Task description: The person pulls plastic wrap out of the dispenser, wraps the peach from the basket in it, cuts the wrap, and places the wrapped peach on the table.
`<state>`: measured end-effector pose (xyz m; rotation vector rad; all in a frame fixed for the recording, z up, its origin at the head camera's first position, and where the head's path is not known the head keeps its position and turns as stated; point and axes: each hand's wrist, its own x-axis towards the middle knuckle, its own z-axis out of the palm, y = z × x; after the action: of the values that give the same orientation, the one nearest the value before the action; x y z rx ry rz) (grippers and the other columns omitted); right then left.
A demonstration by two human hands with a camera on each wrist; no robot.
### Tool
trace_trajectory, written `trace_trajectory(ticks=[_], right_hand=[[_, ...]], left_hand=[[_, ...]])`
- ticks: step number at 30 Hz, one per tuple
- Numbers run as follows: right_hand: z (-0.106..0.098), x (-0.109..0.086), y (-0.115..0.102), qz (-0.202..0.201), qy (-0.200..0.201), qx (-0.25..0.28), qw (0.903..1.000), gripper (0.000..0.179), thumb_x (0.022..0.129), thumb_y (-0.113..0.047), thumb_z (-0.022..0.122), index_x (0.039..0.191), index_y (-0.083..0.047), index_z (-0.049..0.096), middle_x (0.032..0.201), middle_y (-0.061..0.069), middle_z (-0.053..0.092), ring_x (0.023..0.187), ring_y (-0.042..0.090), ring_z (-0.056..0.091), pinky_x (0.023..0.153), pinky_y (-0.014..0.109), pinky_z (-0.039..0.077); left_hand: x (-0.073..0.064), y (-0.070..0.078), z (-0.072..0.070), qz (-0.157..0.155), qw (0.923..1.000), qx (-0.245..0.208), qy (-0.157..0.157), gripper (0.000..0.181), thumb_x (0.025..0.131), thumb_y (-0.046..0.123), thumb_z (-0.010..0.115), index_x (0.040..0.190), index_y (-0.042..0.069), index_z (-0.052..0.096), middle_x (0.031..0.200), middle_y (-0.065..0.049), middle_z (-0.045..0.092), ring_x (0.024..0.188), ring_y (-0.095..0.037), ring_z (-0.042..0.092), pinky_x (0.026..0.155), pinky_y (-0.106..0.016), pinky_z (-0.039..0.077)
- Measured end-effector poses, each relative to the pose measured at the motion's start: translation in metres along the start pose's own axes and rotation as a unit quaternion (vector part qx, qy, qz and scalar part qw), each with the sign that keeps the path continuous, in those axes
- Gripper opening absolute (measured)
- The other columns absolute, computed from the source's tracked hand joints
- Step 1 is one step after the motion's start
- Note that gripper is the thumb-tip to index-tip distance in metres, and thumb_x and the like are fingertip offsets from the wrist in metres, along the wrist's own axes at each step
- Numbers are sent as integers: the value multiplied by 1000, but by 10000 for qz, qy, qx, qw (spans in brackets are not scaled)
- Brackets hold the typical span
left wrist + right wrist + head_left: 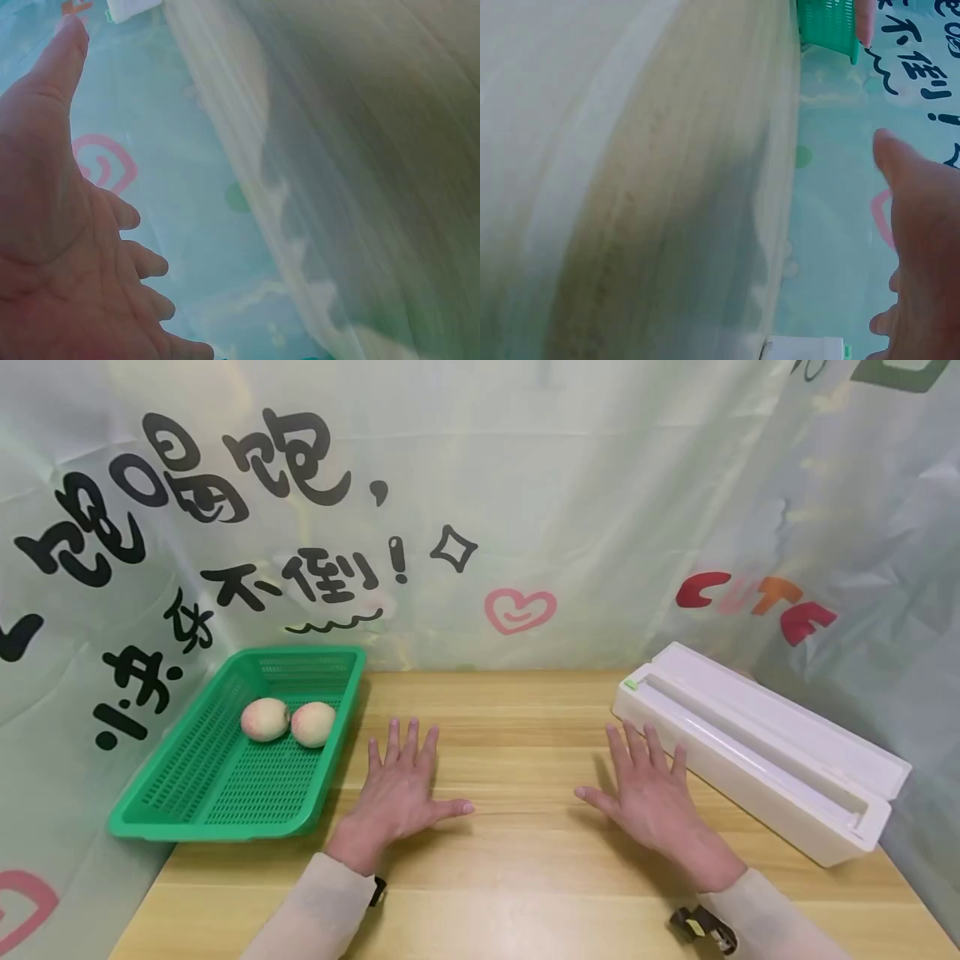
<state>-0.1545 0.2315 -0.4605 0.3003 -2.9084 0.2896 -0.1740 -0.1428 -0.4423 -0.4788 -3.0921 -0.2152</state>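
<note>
Both hands hover over the wooden table with fingers spread and nothing held. My left hand (pixel 397 802) is just right of a green plastic basket (pixel 322 793), its thumb pointing toward the middle. Inside the basket, two pale pinkish peaches (pixel 265 720) lie side by side near the back. My right hand (pixel 651 797) is at the left of a long white box (pixel 750 768), thumb pointing inward. The box's lid stands open, showing a roll of clear wrap (pixel 742 747) along its length. In the left wrist view the palm (pixel 52 247) and straight thumb show.
The wooden table (pixel 517 860) meets a pale printed curtain (pixel 585 510) at the back and sides, with black lettering, a pink heart and the word CUTE. A dark wrist device (pixel 701 929) sits at the right sleeve. Shadows of the hands fall on the wood.
</note>
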Motion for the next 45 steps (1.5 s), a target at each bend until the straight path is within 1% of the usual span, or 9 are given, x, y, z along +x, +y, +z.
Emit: trace_trajectory(ticks=[9,17,21,25,29,34,40,42,45], right_hand=[[-13,-5,18,-183,952,161,9952,107,89,-51,81,157,14,29,158,40,36,146,57,34,120,68,31],[-31,-15,42,286,1494,650,9862,94,91,-32,83,151,19,33,147,45,41,133,63,40,110,73,36],[-44,-24,58,1031,1296,946,9816,91,96,-37,77,153,15,30,144,43,41,130,64,37,104,76,34],[-56,-35,81,1814,1077,1088,9714,103,96,-47,75,155,18,21,142,47,36,129,68,32,104,79,30],[-64,-51,106,2460,1261,748,9581,110,86,-54,83,136,29,30,120,50,40,115,69,35,98,76,32],[-74,-75,132,3540,726,638,9303,135,79,-66,82,142,34,17,126,59,32,121,70,32,101,74,32],[-72,-89,146,4371,-61,1393,8885,145,85,-71,74,146,32,-7,144,58,15,123,67,33,104,75,35],[-70,-91,149,4357,-58,1429,8887,142,86,-71,73,147,31,-5,145,57,15,123,67,34,103,76,36],[-66,-91,152,3977,341,1247,9083,129,84,-66,79,147,28,19,139,54,32,117,66,42,92,75,41]], left_hand=[[24,19,5,-48,9980,-622,45,126,81,83,68,170,11,15,175,-23,7,162,-46,-7,125,-73,8],[45,34,16,86,9960,-871,184,111,89,74,69,167,7,26,172,-24,24,162,-46,11,128,-64,20],[58,43,22,162,9937,-1083,226,99,94,67,69,164,7,33,169,-22,32,160,-44,21,128,-59,25],[70,54,25,286,9915,-1243,257,89,97,61,69,162,8,37,166,-21,37,157,-43,27,126,-59,30],[80,67,25,448,9909,-1252,216,85,99,57,68,161,9,38,165,-20,39,156,-43,29,125,-58,32],[88,79,24,616,9909,-1190,124,83,99,56,68,161,9,37,164,-17,41,155,-41,32,124,-55,34],[99,88,25,658,9896,-1277,-6,81,101,54,67,162,9,37,163,-12,43,155,-35,34,126,-48,34],[104,91,26,650,9881,-1393,-47,81,102,52,67,163,9,36,164,-12,42,155,-33,35,126,-47,34],[113,96,27,633,9868,-1491,-84,80,103,50,66,163,9,34,164,-11,42,155,-31,35,125,-45,35]])
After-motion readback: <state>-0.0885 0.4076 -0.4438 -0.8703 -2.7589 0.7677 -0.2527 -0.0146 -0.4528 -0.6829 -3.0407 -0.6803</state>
